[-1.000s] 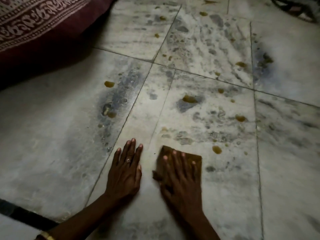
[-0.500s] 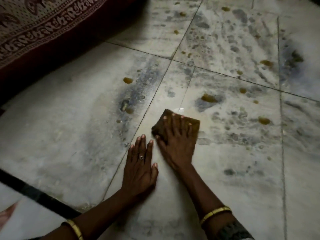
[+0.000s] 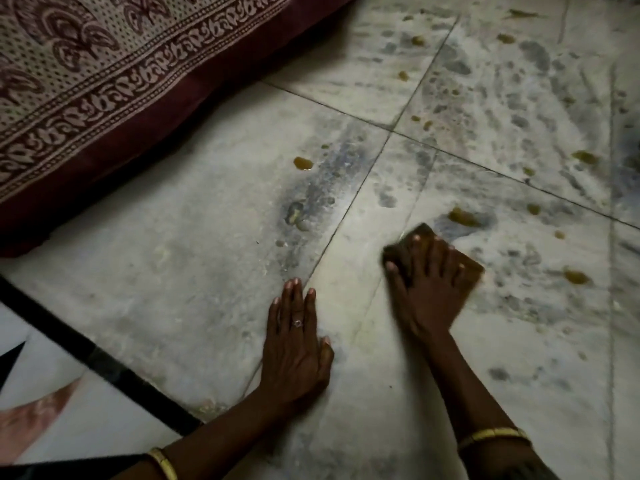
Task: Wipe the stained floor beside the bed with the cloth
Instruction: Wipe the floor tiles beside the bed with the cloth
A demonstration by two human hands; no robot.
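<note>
My right hand (image 3: 424, 285) presses flat on a small brown cloth (image 3: 467, 265) on the pale marble floor (image 3: 180, 271), fingers spread over it and blurred by motion. A yellowish stain (image 3: 462, 216) lies just beyond the cloth. More yellow spots dot the tiles: one (image 3: 303, 163) near a dark grey smear (image 3: 311, 202), one (image 3: 576, 277) to the right of the cloth. My left hand (image 3: 296, 344), a ring on one finger, rests palm down on the floor to the left of the cloth, holding nothing.
The bed's maroon edge with a patterned cover (image 3: 104, 74) fills the upper left. A black strip (image 3: 104, 362) crosses the floor at lower left. Several further stains (image 3: 585, 155) spread over the far tiles at upper right.
My right hand has pushed the cloth forward and to the right, close to the yellowish stain. The left hand stays planted on the floor. The camera has moved nearer the bed.
</note>
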